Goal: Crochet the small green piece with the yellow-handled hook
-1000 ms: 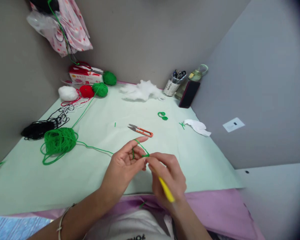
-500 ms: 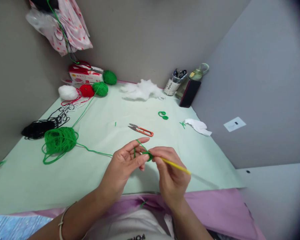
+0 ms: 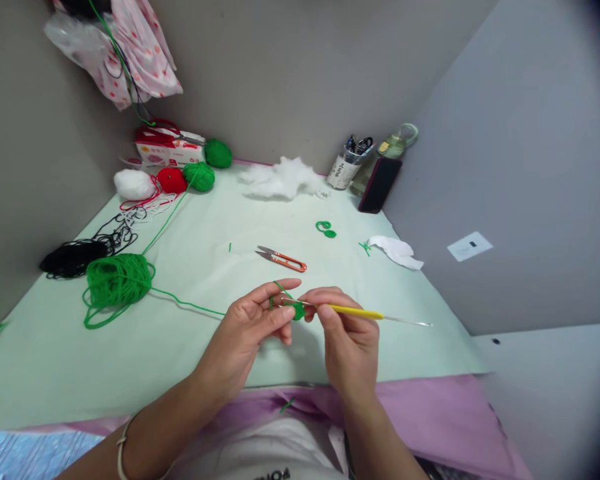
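Note:
My left hand (image 3: 250, 327) pinches a small green crochet piece (image 3: 298, 310), with green yarn looped over the forefinger. That yarn (image 3: 185, 303) trails left across the table to a loose green skein (image 3: 116, 282). My right hand (image 3: 347, 333) grips a yellow-handled crochet hook (image 3: 360, 312); the hook lies almost level, its tip in the green piece and its metal tail pointing right. Both hands hover above the near edge of the pale green table (image 3: 180, 360).
Orange thread snips (image 3: 283, 258) lie just beyond my hands. Black yarn (image 3: 73, 257), white, red and green balls (image 3: 200, 176) and a box (image 3: 167, 150) sit far left. Stuffing (image 3: 283, 179), a tool jar (image 3: 344, 167), a phone (image 3: 378, 185) and white cloth (image 3: 396, 252) lie far right.
My right hand has swung the hook's tail from pointing down towards me up to level, pointing right. The left hand has barely moved.

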A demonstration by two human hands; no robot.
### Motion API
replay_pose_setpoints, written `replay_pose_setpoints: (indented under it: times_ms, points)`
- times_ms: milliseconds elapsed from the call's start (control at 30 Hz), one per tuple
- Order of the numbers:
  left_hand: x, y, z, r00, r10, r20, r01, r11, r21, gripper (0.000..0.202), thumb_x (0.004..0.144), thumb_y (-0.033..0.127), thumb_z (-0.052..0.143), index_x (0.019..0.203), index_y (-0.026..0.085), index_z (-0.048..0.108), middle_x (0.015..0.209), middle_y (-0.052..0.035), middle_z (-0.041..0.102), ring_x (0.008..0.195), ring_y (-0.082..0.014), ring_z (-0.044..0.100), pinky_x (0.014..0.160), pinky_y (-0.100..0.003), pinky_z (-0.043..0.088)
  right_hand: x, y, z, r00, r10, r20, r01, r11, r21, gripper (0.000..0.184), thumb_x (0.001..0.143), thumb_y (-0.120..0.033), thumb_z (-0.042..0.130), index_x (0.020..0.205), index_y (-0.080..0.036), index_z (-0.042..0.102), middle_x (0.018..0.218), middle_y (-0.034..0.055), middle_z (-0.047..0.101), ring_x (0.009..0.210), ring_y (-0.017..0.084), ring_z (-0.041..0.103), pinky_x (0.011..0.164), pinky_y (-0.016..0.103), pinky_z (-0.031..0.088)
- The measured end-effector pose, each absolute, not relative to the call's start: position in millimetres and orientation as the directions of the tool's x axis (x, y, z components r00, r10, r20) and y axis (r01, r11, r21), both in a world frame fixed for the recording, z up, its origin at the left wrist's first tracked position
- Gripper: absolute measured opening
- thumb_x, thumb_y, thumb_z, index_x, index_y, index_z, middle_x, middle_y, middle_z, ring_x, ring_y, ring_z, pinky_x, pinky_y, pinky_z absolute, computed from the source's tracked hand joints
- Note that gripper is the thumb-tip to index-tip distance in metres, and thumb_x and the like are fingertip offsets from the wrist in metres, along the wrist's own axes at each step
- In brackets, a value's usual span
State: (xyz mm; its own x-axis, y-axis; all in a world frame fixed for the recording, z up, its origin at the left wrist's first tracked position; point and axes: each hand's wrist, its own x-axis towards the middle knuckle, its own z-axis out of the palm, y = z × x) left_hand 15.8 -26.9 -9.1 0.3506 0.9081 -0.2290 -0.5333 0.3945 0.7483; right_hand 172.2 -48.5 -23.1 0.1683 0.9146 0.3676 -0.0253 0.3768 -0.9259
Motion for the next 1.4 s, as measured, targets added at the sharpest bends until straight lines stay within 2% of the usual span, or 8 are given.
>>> replay_pose_setpoints:
  times_ms: [367, 567, 800, 933, 1067, 1233, 1333, 1400]
  points:
    - [11.8, -26.3, -2.1, 0.394, 0.888, -0.238, -0.539, 0.433, 0.722, 0.024, 0.085, 0.024, 0.088, 0.109, 0.022, 0.086, 0.076, 0.0025, 0.065, 0.059, -0.0067, 0.060, 0.061, -0.019, 0.051, 172.9, -45.0, -17.4, 0.152, 0.947, 0.283, -0.272, 0.316, -0.909, 0.019, 0.105, -0.030, 0.064, 0.094, -0.023, 0.078, 0.089, 0.0023, 0.076, 0.066, 0.012, 0.069, 0.065, 0.027, 0.057]
    - [10.3, -30.8, -5.6, 0.306, 0.936, -0.176, -0.447, 0.304, 0.842, 0.025, 0.088, 0.025, 0.086, 0.112, 0.025, 0.085, 0.084, 0.0033, 0.067, 0.062, -0.0071, 0.064, 0.070, -0.022, 0.054, 175.5, -57.0, -15.6, 0.118, 0.845, 0.521, 0.144, 0.505, -0.851, 0.024, 0.108, -0.015, 0.052, 0.107, -0.025, 0.074, 0.097, 0.0036, 0.076, 0.079, 0.014, 0.071, 0.074, 0.030, 0.059]
    - [16.7, -32.6, -3.8, 0.287, 0.929, -0.234, -0.530, 0.357, 0.769, 0.051, 0.077, 0.024, 0.095, 0.125, 0.022, 0.078, 0.080, 0.0046, 0.066, 0.062, -0.0082, 0.061, 0.062, -0.020, 0.053, 175.6, -64.1, -26.6, -0.164, 0.641, 0.750, 0.643, 0.646, -0.411, 0.034, 0.100, -0.009, 0.061, 0.125, -0.028, 0.073, 0.108, 0.0085, 0.075, 0.096, 0.020, 0.073, 0.081, 0.033, 0.063]
    - [12.5, -27.3, -3.1, 0.404, 0.855, -0.325, -0.562, 0.513, 0.649, 0.043, 0.082, 0.023, 0.090, 0.122, 0.014, 0.080, 0.072, 0.0041, 0.061, 0.058, -0.0055, 0.052, 0.057, -0.018, 0.047, 173.9, -58.5, -23.7, 0.093, 0.733, 0.674, 0.435, 0.579, -0.689, 0.026, 0.104, -0.012, 0.058, 0.113, -0.026, 0.077, 0.098, 0.0074, 0.075, 0.084, 0.019, 0.072, 0.072, 0.035, 0.062]
    - [12.5, -26.6, 0.4, 0.368, 0.888, -0.274, -0.555, 0.447, 0.702, 0.039, 0.080, 0.023, 0.091, 0.117, 0.017, 0.083, 0.075, 0.0031, 0.062, 0.058, -0.0058, 0.049, 0.058, -0.019, 0.045, 170.4, -50.0, -17.1, 0.189, 0.859, 0.476, 0.090, 0.467, -0.880, 0.021, 0.106, -0.023, 0.058, 0.097, -0.022, 0.078, 0.088, 0.0055, 0.074, 0.071, 0.016, 0.068, 0.062, 0.031, 0.059]
    - [18.5, -31.2, -1.4, 0.303, 0.926, -0.225, -0.519, 0.358, 0.776, 0.042, 0.077, 0.026, 0.094, 0.118, 0.021, 0.083, 0.081, 0.0019, 0.068, 0.060, -0.0067, 0.054, 0.060, -0.020, 0.048, 166.6, -54.9, -24.4, 0.088, 0.761, 0.643, 0.360, 0.578, -0.733, 0.028, 0.102, -0.011, 0.061, 0.115, -0.029, 0.078, 0.099, 0.0055, 0.078, 0.091, 0.019, 0.074, 0.073, 0.033, 0.063]
    - [17.3, -28.9, -5.8, 0.372, 0.890, -0.263, -0.542, 0.438, 0.717, 0.041, 0.080, 0.028, 0.093, 0.120, 0.019, 0.083, 0.069, 0.0037, 0.064, 0.055, -0.0060, 0.052, 0.057, -0.018, 0.046, 168.8, -59.8, -28.3, -0.009, 0.690, 0.724, 0.553, 0.607, -0.571, 0.038, 0.100, -0.008, 0.062, 0.127, -0.031, 0.077, 0.112, 0.0086, 0.077, 0.099, 0.022, 0.074, 0.079, 0.037, 0.063]
    - [14.3, -25.4, -7.5, 0.419, 0.855, -0.307, -0.565, 0.510, 0.648, 0.037, 0.080, 0.026, 0.092, 0.115, 0.016, 0.085, 0.064, 0.0051, 0.058, 0.052, -0.0046, 0.048, 0.053, -0.016, 0.044, 171.6, -58.8, -27.0, 0.047, 0.707, 0.706, 0.520, 0.586, -0.621, 0.033, 0.101, -0.009, 0.062, 0.120, -0.030, 0.079, 0.106, 0.0080, 0.077, 0.093, 0.021, 0.074, 0.075, 0.036, 0.062]
